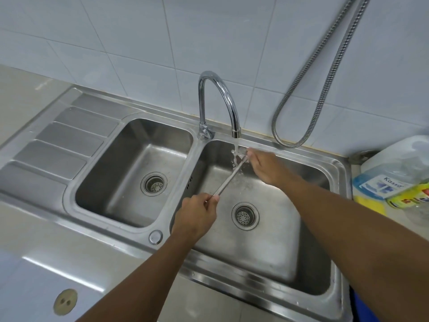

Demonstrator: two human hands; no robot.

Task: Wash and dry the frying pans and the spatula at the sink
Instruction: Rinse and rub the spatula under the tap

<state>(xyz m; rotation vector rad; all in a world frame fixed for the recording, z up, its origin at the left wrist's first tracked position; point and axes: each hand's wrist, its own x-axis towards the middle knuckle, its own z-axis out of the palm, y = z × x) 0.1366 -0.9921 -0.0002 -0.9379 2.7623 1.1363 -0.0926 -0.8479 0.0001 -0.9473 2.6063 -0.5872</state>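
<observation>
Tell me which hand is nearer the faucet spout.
Right. The right hand is just below the spout, in the running water at the far end of the spatula; the left hand grips its handle end, farther toward the camera.

The drainboard (58,145) lies left of the 2 basins of the sink (130,238). The faucet (222,94) stands behind their divider, with its spout over the right basin (267,240). There the spatula (228,177) slants from the left hand (195,217) in front to the right hand (264,168) behind. A bottle (394,168) stands right of the sink, and a hose (325,77) hangs on the wall behind.
</observation>
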